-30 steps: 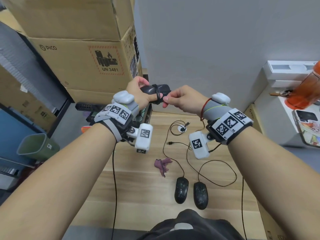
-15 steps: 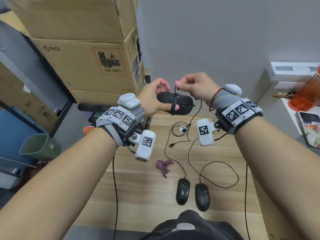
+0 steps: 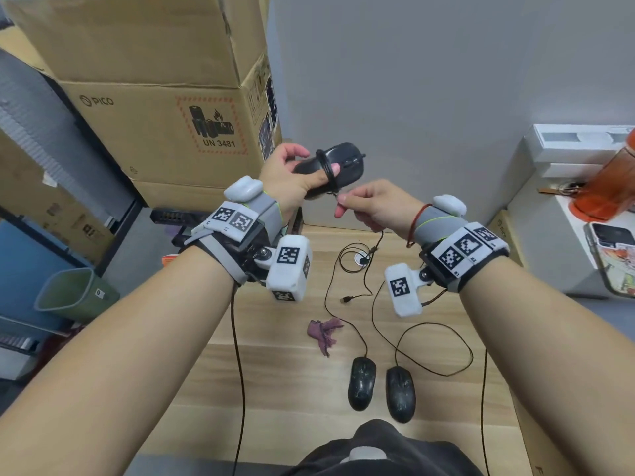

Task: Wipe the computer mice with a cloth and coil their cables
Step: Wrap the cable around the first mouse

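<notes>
My left hand point(image 3: 292, 182) holds a black mouse point(image 3: 347, 166) up in front of the wall, thumb pressed on the black cable wound around its middle. Just below and right of it, my right hand point(image 3: 374, 207) pinches that cable, whose free end hangs down toward the table. Two more black mice, one on the left point(image 3: 361, 383) and one on the right point(image 3: 400, 393), lie side by side near the front edge of the wooden table point(image 3: 275, 389), their thin cables point(image 3: 433, 348) looping loose behind them. A small crumpled purple cloth point(image 3: 323, 333) lies left of them.
Stacked cardboard boxes point(image 3: 165, 125) rise at the back left against a grey wall. A green bin point(image 3: 72, 293) stands on the floor at left. White boxes, an orange bottle point(image 3: 608, 187) and a phone point(image 3: 615, 249) sit on a side surface at right.
My right hand has dropped from above the mouse to below it, carrying the cable around the body. My left hand has lifted the mouse and tilted its front end up.
</notes>
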Tool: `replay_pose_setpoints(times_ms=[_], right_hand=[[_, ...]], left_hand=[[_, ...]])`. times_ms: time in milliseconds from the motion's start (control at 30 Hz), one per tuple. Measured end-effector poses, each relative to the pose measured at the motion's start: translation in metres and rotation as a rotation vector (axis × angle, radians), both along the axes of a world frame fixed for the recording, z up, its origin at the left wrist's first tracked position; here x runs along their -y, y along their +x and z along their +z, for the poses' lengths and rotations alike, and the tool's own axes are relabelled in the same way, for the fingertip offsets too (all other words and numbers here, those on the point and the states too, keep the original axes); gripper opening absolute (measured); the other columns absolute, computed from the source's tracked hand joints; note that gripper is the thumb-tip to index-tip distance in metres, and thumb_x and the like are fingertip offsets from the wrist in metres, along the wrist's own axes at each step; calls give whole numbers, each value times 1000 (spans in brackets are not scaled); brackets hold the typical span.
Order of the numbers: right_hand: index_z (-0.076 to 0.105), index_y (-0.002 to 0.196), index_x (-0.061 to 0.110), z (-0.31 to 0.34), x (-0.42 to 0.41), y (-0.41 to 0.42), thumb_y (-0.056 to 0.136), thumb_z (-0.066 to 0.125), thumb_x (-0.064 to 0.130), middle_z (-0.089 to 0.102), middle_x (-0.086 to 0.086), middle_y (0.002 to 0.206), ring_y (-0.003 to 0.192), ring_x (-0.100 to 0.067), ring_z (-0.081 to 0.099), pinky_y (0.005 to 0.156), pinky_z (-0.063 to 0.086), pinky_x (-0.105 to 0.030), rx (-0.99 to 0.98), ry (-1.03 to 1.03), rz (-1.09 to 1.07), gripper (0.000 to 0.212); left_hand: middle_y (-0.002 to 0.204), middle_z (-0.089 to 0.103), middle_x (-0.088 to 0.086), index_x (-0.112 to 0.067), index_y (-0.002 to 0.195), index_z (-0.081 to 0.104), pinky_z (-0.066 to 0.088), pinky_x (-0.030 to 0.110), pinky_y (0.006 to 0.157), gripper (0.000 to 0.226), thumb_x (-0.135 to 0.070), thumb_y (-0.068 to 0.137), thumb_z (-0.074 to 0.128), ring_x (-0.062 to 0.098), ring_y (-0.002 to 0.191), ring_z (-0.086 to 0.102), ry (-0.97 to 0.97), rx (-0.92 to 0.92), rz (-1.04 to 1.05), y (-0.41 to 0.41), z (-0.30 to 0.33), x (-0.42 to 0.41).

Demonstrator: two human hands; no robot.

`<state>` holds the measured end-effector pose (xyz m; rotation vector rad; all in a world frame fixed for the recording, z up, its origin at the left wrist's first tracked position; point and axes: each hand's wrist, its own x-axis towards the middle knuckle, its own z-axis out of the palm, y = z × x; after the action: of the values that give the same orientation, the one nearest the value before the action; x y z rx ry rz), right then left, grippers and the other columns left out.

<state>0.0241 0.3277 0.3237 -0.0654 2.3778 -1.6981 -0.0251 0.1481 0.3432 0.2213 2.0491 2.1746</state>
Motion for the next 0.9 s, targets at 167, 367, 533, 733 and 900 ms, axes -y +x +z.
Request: replay_pose_setpoints(times_ms=[167, 367, 533, 733, 900], right_hand=[[78, 79, 20, 20, 2, 1, 87, 66, 44, 30, 12, 46, 51, -18, 25, 48, 24, -26, -78, 194, 61, 28], [75, 73, 15, 43, 6, 3, 88, 68, 36, 27, 1, 50, 50, -17, 21, 46, 21, -24, -165, 80, 67, 27], [73, 77, 16, 51, -3, -11, 91, 64, 39, 31, 10, 44, 44, -9, 25, 47, 24, -20, -265, 146, -87, 29], [71, 75, 21, 40, -17, -20, 92, 61, 42, 31, 14, 40, 43, -10, 23, 48, 24, -24, -224, 200, -125, 29], [71, 81, 15, 27, -22, -18, 91, 64, 41, 48, -3, 61, 55, -19, 35, 52, 29, -26, -151, 153, -155, 29]], left_hand=[[101, 69, 13, -21, 95, 50, 56, 28, 66, 53, -18, 64, 92, 19, 81, 65, -252, -53, 107, -11, -17, 12], [86, 59, -7, -21, 101, 52, 42, 18, 53, 60, -21, 58, 94, 12, 70, 57, -608, -214, 62, -11, -23, 16], [82, 59, -8, -29, 97, 52, 42, 26, 60, 61, -29, 54, 95, 10, 68, 56, -725, -292, -133, -1, -27, 15], [82, 63, -4, -25, 104, 51, 49, 25, 63, 63, -22, 59, 95, 9, 67, 59, -563, -240, -402, 7, -15, 6], [83, 68, -4, -20, 104, 49, 54, 28, 68, 56, -10, 66, 89, 11, 71, 64, -286, -135, -454, 11, -5, 2]])
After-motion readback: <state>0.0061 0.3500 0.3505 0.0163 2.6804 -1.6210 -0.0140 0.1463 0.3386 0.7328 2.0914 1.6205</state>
